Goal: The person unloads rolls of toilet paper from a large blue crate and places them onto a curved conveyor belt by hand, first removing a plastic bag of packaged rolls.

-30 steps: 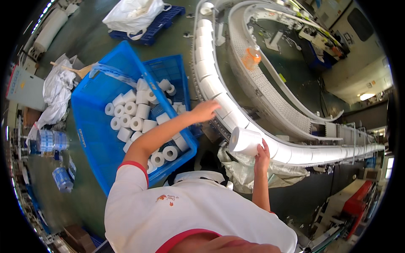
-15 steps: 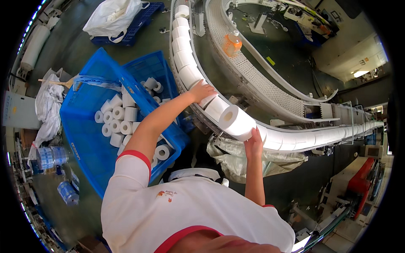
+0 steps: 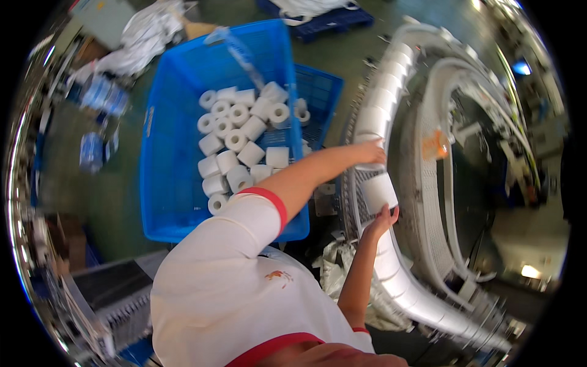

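Observation:
My right hand (image 3: pixel 383 221) grips a white toilet paper roll (image 3: pixel 379 191) at its near end, over the curved conveyor. The roll sits slightly askew of the row, and whether it touches the belt I cannot tell. Just beyond it, my left hand (image 3: pixel 369 153) is curled over another toilet paper roll (image 3: pixel 370 166) on the conveyor, mostly covered by the hand. A line of white rolls (image 3: pixel 380 101) runs away along the belt, and more rolls (image 3: pixel 400 284) continue on the near side. To the left, a large blue crate (image 3: pixel 183 226) holds several loose rolls (image 3: pixel 236 140).
A second blue crate (image 3: pixel 324 92) stands behind the first. Right of the roll line curves another conveyor (image 3: pixel 431 202) with an orange bottle (image 3: pixel 435 145) on it. A blue pallet (image 3: pixel 333 24) bearing a white sack lies at the back. A crumpled silvery sheet (image 3: pixel 333 263) hangs beside the near conveyor.
The view has turned, so the crate now appears more central and the conveyor runs more lengthwise. The roll in my right hand no longer shows its core end. My hands are closer together.

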`<act>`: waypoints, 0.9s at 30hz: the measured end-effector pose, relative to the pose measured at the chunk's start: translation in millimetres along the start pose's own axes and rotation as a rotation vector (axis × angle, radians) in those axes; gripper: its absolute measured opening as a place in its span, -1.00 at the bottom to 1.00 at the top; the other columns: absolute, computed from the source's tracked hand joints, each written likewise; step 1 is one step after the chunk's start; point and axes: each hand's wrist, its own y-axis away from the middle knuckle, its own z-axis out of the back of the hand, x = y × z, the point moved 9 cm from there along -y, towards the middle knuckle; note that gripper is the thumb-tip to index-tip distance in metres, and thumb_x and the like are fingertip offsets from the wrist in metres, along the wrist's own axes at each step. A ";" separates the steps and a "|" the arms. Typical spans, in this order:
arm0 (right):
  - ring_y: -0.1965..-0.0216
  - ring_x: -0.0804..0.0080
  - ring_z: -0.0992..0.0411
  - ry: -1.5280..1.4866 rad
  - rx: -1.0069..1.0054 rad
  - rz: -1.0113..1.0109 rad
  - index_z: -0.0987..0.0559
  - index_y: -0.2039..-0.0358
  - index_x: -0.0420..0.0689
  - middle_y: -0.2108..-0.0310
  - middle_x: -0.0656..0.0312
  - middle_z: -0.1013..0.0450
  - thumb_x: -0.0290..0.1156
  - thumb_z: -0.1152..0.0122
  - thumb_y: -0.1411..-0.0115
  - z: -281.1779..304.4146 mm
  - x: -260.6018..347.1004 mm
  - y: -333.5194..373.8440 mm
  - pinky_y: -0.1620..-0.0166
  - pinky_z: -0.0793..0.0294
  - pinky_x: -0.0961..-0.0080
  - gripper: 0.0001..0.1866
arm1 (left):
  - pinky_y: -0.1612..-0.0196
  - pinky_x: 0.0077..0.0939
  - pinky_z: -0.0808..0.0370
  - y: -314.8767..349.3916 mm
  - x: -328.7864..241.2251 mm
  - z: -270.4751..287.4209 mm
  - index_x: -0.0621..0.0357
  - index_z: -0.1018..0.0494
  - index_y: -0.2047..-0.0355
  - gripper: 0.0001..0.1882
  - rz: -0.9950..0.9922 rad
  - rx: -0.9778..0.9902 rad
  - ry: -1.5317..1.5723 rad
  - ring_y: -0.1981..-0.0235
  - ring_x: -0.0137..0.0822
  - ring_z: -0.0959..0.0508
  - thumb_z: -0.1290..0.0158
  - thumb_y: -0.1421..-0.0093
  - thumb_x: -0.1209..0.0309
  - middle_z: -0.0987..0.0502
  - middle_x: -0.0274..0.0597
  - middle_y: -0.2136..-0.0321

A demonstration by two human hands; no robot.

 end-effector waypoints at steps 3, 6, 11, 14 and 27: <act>0.35 0.49 -0.32 -0.002 -0.037 -0.111 -0.10 -0.05 -0.08 0.27 0.17 -0.36 -0.53 -0.05 -0.08 3.1 -50.0 -13.0 0.38 -0.30 0.63 -0.46 | -0.15 0.12 0.14 2.8 -5.1 11.0 -0.28 -0.29 0.06 -0.63 0.040 0.075 -0.052 -0.06 -0.44 -0.24 0.28 -0.11 0.33 -0.31 -0.51 0.03; 0.28 0.39 -0.32 -0.043 0.018 -0.196 -0.12 -0.04 -0.09 0.20 0.11 -0.32 -0.54 -0.05 -0.08 -11.4 -71.3 -11.6 0.31 -0.34 0.53 -0.49 | -0.11 0.14 0.09 26.3 1.0 25.2 -0.23 -0.25 0.03 -0.63 0.208 -0.098 -0.125 -0.07 -0.31 -0.23 0.28 -0.12 0.31 -0.31 -0.31 0.05; 0.23 0.33 -0.30 0.113 0.201 -0.329 -0.16 -0.01 -0.20 0.16 0.09 -0.28 -0.52 -0.01 -0.09 66.2 -80.4 -31.1 0.26 -0.37 0.54 -0.55 | -0.04 -0.15 -0.20 88.9 -57.6 177.3 0.02 -0.32 0.10 -0.64 0.022 -0.441 0.482 0.04 -0.28 -0.34 0.04 -0.03 0.40 -0.40 -0.26 0.14; -0.06 0.14 -0.10 0.648 0.027 0.040 -0.05 -0.11 -0.23 -0.08 -0.06 -0.06 -0.48 -0.10 -0.01 70.1 -6.2 -3.1 -0.06 -0.14 0.28 -0.34 | 0.18 -0.32 -0.36 215.3 -11.2 246.9 0.04 -0.39 0.25 -0.73 0.273 -0.759 0.603 0.24 -0.25 -0.45 -0.01 0.03 0.46 -0.46 -0.27 0.28; -0.07 0.25 -0.09 0.886 0.048 0.147 -0.11 -0.13 -0.13 -0.10 0.14 -0.07 -0.61 0.02 0.01 5.6 1.1 85.1 -0.06 -0.12 0.33 -0.37 | -0.03 -0.03 -0.18 713.8 134.1 -90.4 0.06 -0.14 -0.03 -0.29 1.963 0.067 0.207 0.05 0.10 -0.30 -0.11 0.20 0.39 -0.15 0.06 -0.03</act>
